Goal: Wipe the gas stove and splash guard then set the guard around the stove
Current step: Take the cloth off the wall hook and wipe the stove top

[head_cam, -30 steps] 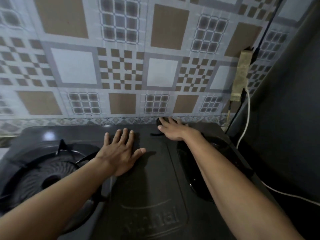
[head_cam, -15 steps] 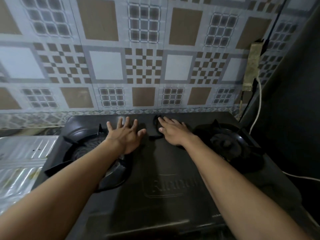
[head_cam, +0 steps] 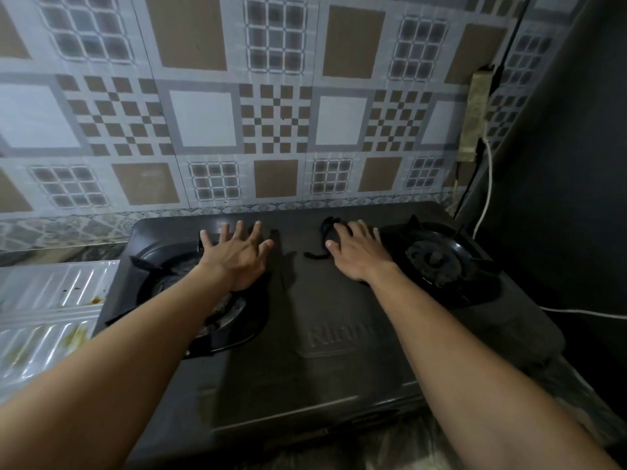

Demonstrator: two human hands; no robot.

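The black two-burner gas stove (head_cam: 325,334) fills the middle of the view. My left hand (head_cam: 237,256) lies flat with fingers spread at the back edge of the left burner (head_cam: 203,300), holding nothing. My right hand (head_cam: 356,252) presses flat on a small dark cloth (head_cam: 327,228) on the stove top, between the burners and toward the right burner (head_cam: 437,259). Most of the cloth is hidden under the hand. The ribbed silver foil splash guard (head_cam: 51,307) lies flat to the left of the stove, with yellowish stains on it.
A patterned tiled wall (head_cam: 271,113) stands right behind the stove. A dark panel (head_cam: 559,164) closes the right side. A white cable (head_cam: 488,184) hangs from a taped socket strip (head_cam: 475,113) and runs behind the stove's right corner.
The view has drawn back and shifted left, so the whole stove and the foil guard now show. Both hands stay at the back of the stove, slightly further apart.
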